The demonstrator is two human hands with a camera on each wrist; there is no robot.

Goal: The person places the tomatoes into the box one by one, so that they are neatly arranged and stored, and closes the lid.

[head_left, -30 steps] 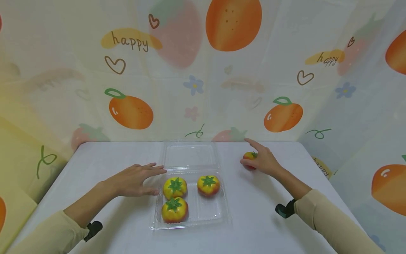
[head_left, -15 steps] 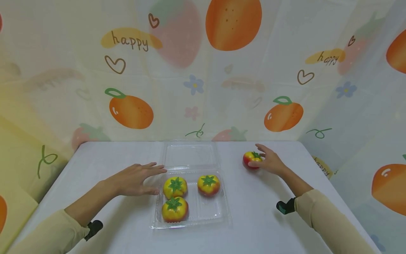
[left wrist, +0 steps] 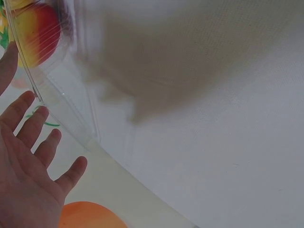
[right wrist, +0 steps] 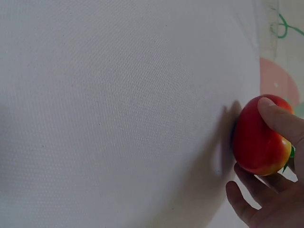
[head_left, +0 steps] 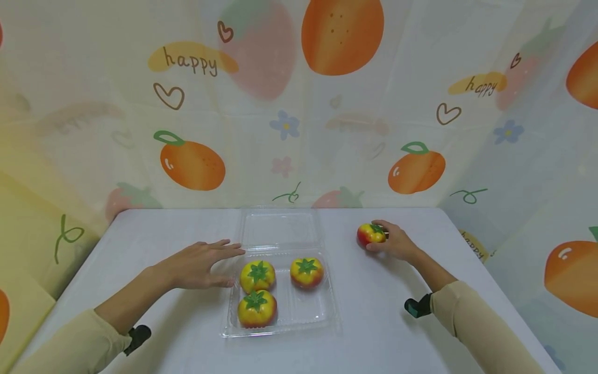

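On the right of the table lies a red-and-yellow tomato [head_left: 368,235] with a green star-shaped top, seemingly artificial. My right hand [head_left: 396,243] holds it from the right side; in the right wrist view the thumb [right wrist: 280,118] lies on its red skin and fingers curve round the other side. My left hand [head_left: 198,265] is spread, palm down, fingertips at the left edge of a clear plastic clamshell box [head_left: 303,311]. Three similar tomatoes sit inside: a back-left one [head_left: 257,276], a front-left one [head_left: 257,309] and a back-right one [head_left: 307,274].
The box's lid [head_left: 281,228] lies folded back toward the far edge of the white table [head_left: 374,322]. A fruit-printed curtain [head_left: 336,130] hangs behind and at both sides. Dark wrist cameras [head_left: 419,306] stick out below both sleeves.
My right hand has shifted right and lower, from over the tomato to its right side, and its fingers have come round it. The left hand and the box stay put.
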